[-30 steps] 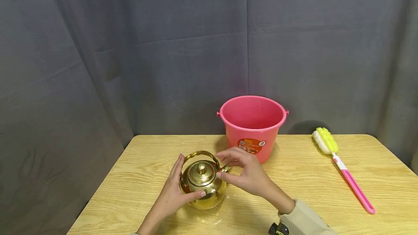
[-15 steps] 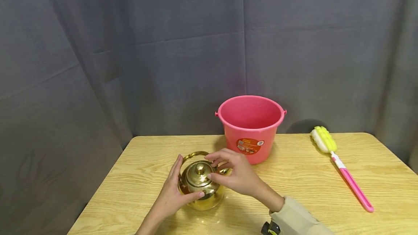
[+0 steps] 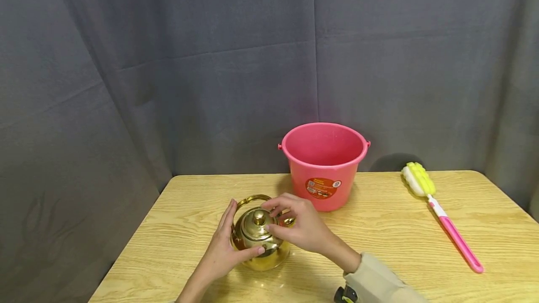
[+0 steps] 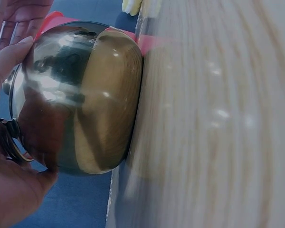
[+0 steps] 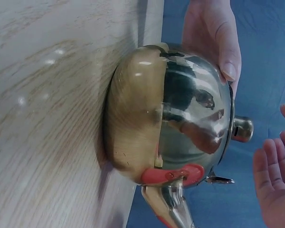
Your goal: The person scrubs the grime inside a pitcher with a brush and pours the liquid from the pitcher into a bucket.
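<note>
A shiny brass-coloured kettle [image 3: 265, 258] stands on the wooden table, with its domed lid [image 3: 248, 232] on and its arched handle [image 3: 251, 198] raised. The left hand [image 3: 223, 247] rests against the kettle's left side. Its fingers are straight near the handle, and its thumb lies along the front of the body. Over the lid's right side hovers the right hand [image 3: 305, 226], its fingers loosely bent. In the right wrist view a gap separates those fingers from the lid knob [image 5: 243, 129]. The spout [image 5: 168, 202] points right in the head view, partly hidden behind the right hand.
Behind the kettle and to its right stands a pink bucket [image 3: 324, 174] with a round label. A long-handled sponge brush [image 3: 446, 221], pink, white and yellow, lies at the table's right. A grey curtain [image 3: 236, 83] hangs behind the table [image 3: 181, 228].
The right hand has moved left, from beside the spout to over the lid, and has barely moved in the last half second. The left hand and kettle stay put.
</note>
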A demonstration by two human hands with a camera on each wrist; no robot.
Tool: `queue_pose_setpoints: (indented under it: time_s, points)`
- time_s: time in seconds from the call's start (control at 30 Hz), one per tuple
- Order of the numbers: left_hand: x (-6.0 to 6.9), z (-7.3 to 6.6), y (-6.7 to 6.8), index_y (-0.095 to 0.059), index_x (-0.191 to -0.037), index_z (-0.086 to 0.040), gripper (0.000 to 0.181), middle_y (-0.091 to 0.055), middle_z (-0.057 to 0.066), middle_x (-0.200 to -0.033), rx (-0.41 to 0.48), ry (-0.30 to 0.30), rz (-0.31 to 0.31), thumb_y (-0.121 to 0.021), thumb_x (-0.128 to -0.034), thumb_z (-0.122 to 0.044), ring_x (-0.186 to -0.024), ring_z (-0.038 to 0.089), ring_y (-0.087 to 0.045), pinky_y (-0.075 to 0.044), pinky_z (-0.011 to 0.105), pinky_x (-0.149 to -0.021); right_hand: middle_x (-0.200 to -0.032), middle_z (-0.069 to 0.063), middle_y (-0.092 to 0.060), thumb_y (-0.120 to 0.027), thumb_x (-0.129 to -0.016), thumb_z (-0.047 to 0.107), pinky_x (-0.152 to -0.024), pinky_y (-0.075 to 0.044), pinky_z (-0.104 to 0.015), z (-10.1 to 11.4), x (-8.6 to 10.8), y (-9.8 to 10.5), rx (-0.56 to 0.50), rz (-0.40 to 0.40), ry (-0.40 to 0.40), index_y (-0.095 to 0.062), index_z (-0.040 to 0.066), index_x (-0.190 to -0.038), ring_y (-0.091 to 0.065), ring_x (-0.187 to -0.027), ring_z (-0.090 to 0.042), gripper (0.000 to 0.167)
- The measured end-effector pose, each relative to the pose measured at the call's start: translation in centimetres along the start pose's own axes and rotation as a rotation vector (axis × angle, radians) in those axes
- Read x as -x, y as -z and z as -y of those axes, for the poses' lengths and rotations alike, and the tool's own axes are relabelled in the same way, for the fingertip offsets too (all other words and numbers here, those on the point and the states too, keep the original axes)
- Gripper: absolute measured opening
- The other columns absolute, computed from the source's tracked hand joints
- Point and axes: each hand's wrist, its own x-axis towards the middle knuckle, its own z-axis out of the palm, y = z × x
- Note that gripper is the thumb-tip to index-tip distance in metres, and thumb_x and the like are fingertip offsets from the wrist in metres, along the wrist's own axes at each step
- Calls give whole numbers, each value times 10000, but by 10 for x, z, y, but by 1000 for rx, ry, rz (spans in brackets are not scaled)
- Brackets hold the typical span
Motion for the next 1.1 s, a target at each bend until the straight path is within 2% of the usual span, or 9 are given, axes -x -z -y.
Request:
queue_pose_setpoints:
  time_s: [0.2,0.47,1.1]
  points:
    - [0,-1,0,-59,-1574,-179,1205,-46,29,-1609,9,1,2,-851,-709,-458,-1430,349,-117,-208,619,-1072,-1022,-41,-661,-750,-786,48,-697,-569,-321,-3,-1,-6,32,3,-4,-697,63,-1093,-654,-843,-218,312]
    - [1,-1,0,-62,-1574,-186,1194,-53,44,-1608,9,0,-2,-852,-715,-442,-1428,357,-124,-218,624,-1066,-981,-38,-661,-748,-769,39,-682,-569,-303,-2,-4,-10,79,-40,-18,-722,67,-1031,-615,-866,-251,265]
    - [0,-2,-1,-62,-1573,-183,1185,-75,89,-1603,17,23,-1,-848,-723,-434,-1422,368,-139,-221,631,-1062,-988,-17,-639,-752,-767,23,-722,-560,-282,-3,-6,-12,106,-30,-57,-723,89,-1030,-601,-892,-205,272]
